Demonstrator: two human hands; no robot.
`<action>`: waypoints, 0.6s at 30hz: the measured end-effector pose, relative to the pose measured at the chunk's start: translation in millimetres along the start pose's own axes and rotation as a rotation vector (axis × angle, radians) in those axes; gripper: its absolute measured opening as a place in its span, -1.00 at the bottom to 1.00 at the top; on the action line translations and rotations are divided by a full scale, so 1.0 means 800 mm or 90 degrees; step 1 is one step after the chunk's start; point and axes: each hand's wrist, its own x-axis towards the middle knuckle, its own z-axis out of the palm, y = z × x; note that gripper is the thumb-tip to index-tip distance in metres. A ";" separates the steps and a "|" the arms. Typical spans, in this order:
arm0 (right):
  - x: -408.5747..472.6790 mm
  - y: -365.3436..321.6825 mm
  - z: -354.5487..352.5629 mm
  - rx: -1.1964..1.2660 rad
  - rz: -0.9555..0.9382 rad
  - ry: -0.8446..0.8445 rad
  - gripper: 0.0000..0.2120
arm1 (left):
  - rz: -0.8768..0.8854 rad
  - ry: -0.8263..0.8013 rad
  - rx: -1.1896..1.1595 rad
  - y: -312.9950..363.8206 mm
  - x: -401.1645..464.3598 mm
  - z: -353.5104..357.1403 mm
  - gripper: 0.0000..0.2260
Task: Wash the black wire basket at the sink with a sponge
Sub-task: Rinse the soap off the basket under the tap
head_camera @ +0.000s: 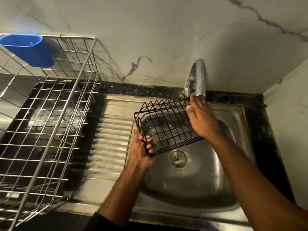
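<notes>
While a large steel dish rack [50, 114] with a blue cup [28, 49] clipped to its back rim stands on the wet counter at far left, the ridged draining board [110, 130] lies between it and the sink [236, 114]. Next comes the left hand [141, 147], its fingers curled round the wire rim at the near left corner of the black basket [166, 125]. That basket hangs tilted above the sink bowl, just below the tap [199, 77], with the drain [177, 158] under its lower edge. Further right, the right hand [200, 117] lies with fingers straight and spread against the basket's far right end, fingertips close to the tap spout. No sponge is visible. No water stream can be made out. The basket looks light and stiff, probably slick when wet, with thin wires that could dig into skin; a firm hold on the thicker rim wire seems safest
</notes>
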 end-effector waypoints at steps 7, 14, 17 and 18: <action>-0.066 -0.111 0.021 -0.064 -0.328 -0.038 -0.42 | -0.022 -0.045 -0.014 -0.007 0.006 0.012 -0.50; -0.026 0.008 0.012 0.035 -0.024 -0.031 -0.37 | 0.008 -0.003 -0.006 0.007 -0.005 0.000 -0.50; 0.003 -0.009 0.001 -0.001 -0.006 0.003 -0.41 | 0.002 0.009 0.020 -0.003 -0.010 0.009 -0.51; 0.006 -0.028 -0.001 -0.018 -0.036 0.006 -0.42 | 0.000 0.002 0.027 -0.006 -0.012 0.015 -0.51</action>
